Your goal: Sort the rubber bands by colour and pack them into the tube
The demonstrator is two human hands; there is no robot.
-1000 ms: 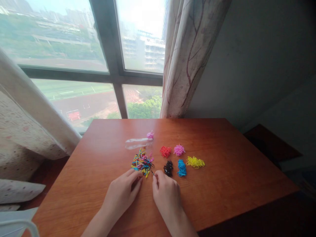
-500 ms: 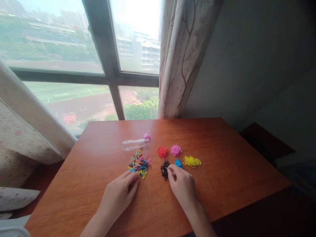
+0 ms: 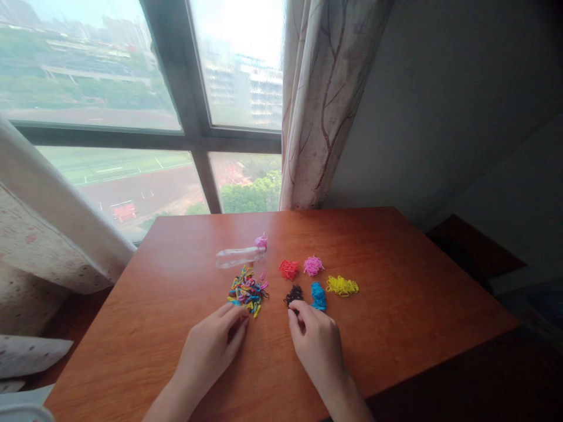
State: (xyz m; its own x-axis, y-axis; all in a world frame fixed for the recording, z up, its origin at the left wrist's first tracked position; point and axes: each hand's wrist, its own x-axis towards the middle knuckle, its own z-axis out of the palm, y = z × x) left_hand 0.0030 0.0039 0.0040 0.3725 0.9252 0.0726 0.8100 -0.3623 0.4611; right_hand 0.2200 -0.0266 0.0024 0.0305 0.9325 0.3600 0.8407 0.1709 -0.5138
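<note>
While the left hand (image 3: 212, 340) rests against the lower edge of the mixed pile of small loops (image 3: 247, 290), just below and left of the frame's centre, the right hand (image 3: 317, 337) is at the near edge of the black pile (image 3: 293, 293), lower centre; I cannot tell whether either thumb and forefinger pinch a loop. Right of centre lie the red pile (image 3: 288, 270), pink pile (image 3: 314, 266), blue pile (image 3: 318, 295) and yellow pile (image 3: 342, 286).
</note>
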